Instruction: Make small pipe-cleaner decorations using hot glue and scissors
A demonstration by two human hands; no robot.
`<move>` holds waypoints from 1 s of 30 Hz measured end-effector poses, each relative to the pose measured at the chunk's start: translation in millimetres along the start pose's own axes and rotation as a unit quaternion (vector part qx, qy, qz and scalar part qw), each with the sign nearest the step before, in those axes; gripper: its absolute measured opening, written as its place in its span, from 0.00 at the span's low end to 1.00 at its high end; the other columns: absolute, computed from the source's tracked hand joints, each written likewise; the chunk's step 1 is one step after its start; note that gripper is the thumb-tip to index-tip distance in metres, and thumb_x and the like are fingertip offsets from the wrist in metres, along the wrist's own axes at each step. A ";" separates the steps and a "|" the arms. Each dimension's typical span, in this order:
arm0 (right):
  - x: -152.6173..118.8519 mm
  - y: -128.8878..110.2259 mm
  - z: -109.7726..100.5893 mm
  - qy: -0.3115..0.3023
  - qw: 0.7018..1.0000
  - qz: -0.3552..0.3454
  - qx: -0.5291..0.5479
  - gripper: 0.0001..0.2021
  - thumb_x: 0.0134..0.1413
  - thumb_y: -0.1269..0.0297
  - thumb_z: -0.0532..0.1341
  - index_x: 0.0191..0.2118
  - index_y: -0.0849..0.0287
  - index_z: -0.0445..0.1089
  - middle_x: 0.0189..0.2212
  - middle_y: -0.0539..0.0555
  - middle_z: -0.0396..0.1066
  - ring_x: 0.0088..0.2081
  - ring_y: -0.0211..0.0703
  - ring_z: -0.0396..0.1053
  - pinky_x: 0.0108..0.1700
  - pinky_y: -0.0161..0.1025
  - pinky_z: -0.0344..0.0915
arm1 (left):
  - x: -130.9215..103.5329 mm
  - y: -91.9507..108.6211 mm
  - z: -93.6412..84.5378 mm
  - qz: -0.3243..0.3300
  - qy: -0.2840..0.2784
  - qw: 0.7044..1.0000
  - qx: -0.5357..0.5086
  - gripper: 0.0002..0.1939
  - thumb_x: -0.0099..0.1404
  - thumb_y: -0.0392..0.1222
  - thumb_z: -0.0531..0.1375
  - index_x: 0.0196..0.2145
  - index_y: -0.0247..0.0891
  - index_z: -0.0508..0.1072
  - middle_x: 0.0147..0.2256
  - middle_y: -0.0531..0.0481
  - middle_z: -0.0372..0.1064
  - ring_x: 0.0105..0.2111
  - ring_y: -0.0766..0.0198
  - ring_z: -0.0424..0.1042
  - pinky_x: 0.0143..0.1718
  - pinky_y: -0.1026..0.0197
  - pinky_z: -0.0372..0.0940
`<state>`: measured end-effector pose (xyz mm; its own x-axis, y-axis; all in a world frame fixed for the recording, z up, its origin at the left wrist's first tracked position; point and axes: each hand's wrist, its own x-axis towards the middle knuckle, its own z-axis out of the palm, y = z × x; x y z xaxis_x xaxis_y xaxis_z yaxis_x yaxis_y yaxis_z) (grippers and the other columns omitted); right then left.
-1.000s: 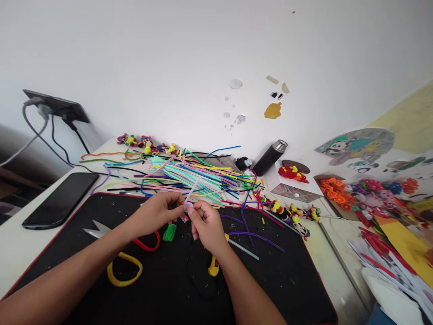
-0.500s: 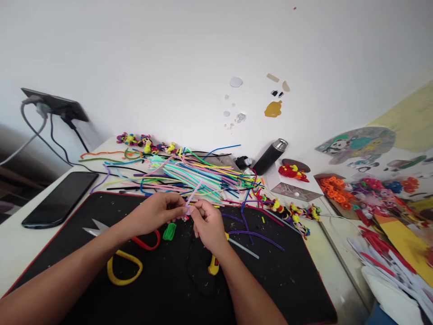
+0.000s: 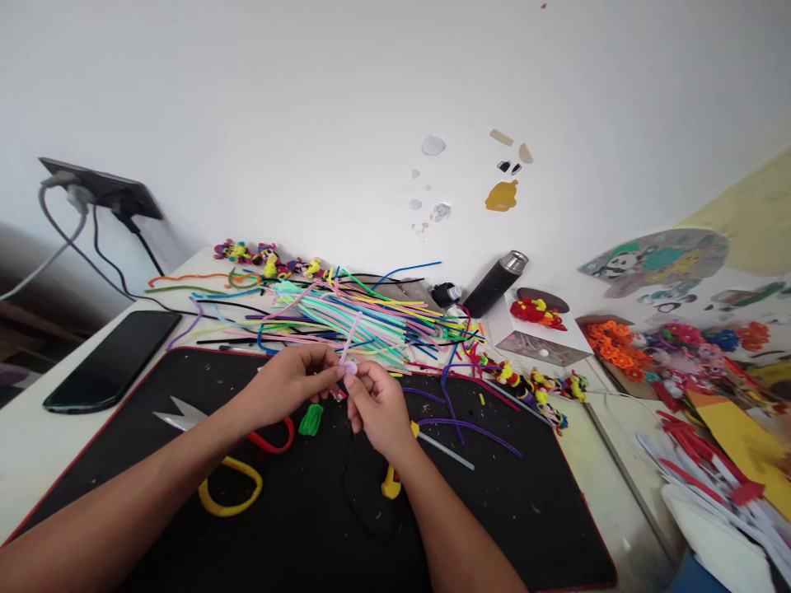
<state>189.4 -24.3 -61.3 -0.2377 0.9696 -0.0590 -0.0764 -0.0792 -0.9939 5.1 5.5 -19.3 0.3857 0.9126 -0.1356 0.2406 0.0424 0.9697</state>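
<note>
Between my two hands is a lilac pipe cleaner (image 3: 350, 339), its lower end coiled into a small flat disc and its free end pointing up and away. My left hand (image 3: 301, 380) pinches it from the left with thumb and forefinger. From the right, my right hand (image 3: 375, 403) grips the coiled end, fingers curled. Just below my left hand lies a folded green pipe cleaner piece (image 3: 311, 420). Scissors (image 3: 231, 486) with one yellow and one red handle rest partly under my left forearm. A yellow glue gun (image 3: 391, 482) lies beside my right wrist, partly hidden by it.
A large heap of coloured pipe cleaners (image 3: 346, 317) spreads behind the black mat (image 3: 297, 535). A phone (image 3: 111, 361) lies at the left. Finished pipe cleaner figures (image 3: 537, 391), a black flask (image 3: 494, 284) and a white box (image 3: 544, 346) stand toward the right.
The lilac pipe cleaner's free end now tilts more upright, and its coiled end shows more plainly between my fingertips. Both hands stay in nearly the same place.
</note>
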 end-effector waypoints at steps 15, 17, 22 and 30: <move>-2.1 1.0 -0.4 -0.007 0.998 -0.011 -0.064 0.19 0.64 0.45 0.62 0.32 0.56 0.68 0.14 0.40 0.58 0.12 0.31 0.56 0.16 0.29 0.49 | 0.2 1.0 -11.9 -0.013 -0.057 0.998 0.014 0.16 0.63 0.56 0.68 0.32 0.40 0.74 0.27 0.54 0.72 0.26 0.63 0.71 0.30 0.63 0.68; -2.2 0.9 -0.4 -0.007 0.999 -0.009 -0.053 0.19 0.64 0.45 0.63 0.33 0.56 0.67 0.13 0.40 0.59 0.12 0.31 0.56 0.16 0.29 0.50 | 0.4 -0.4 -11.5 -0.010 -0.052 0.999 0.004 0.16 0.63 0.56 0.68 0.32 0.40 0.74 0.27 0.53 0.73 0.26 0.63 0.71 0.30 0.62 0.68; -1.8 -1.6 -0.3 -0.024 1.000 0.011 -0.017 0.20 0.64 0.43 0.62 0.37 0.57 0.68 0.16 0.42 0.65 0.13 0.31 0.57 0.16 0.29 0.51 | 0.7 1.8 -10.9 -0.005 -0.052 0.999 -0.012 0.18 0.64 0.58 0.67 0.31 0.40 0.73 0.28 0.52 0.75 0.27 0.62 0.73 0.31 0.60 0.71; -0.4 -1.1 -0.6 0.009 0.999 -0.009 -0.042 0.16 0.63 0.49 0.63 0.32 0.56 0.67 0.14 0.40 0.58 0.12 0.31 0.56 0.15 0.30 0.49 | 1.1 7.0 -9.6 -0.018 -0.064 0.998 -0.011 0.19 0.61 0.59 0.69 0.30 0.39 0.74 0.28 0.51 0.75 0.26 0.62 0.73 0.31 0.60 0.71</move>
<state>190.2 -24.5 -60.3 -0.2191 0.9748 -0.0419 0.0016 -0.0426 -0.9991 -1.3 10.7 -10.7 0.4888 0.8506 -0.1937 0.2369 0.0843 0.9679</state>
